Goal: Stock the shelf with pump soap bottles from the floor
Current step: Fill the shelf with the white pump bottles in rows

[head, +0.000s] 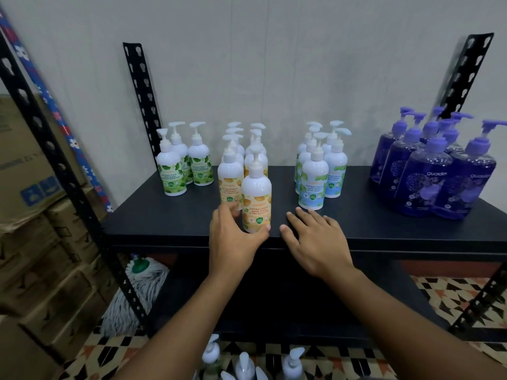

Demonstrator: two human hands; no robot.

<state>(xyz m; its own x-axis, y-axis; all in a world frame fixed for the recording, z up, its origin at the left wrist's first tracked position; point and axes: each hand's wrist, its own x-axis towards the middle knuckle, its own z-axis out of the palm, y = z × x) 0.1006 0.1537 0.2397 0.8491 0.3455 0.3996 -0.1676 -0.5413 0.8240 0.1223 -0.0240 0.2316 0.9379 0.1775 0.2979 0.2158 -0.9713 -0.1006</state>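
our left hand (236, 238) curls round the orange-label bottle (256, 197) base, standing it at the near end of its matching row | our right hand (315, 239) lies flat, fingers released, on the shelf (397, 229), likely steadying us | floor bottles (244, 364) wait nearest us

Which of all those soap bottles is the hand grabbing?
The white pump bottle with the orange label, which stands nearer the front than any other bottle. The left hand grips it around its base.
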